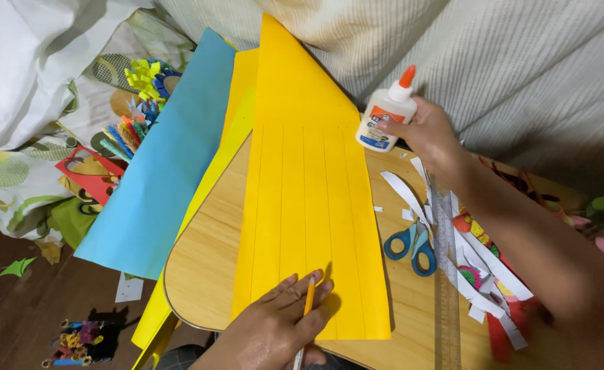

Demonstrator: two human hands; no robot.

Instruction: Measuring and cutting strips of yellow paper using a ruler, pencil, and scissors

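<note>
A yellow paper sheet, cut into long strips along its lower half, lies on a small wooden table. My left hand presses flat on its near edge with a yellow pencil held between the fingers. My right hand reaches to the far right of the sheet and grips a white glue bottle with an orange cap, standing upright at the table's back edge.
Blue-handled scissors, a clear ruler and white paper strips lie right of the sheet. A blue sheet and more yellow paper hang off the left. Paper crafts rest on bedding; dark floor lies below left.
</note>
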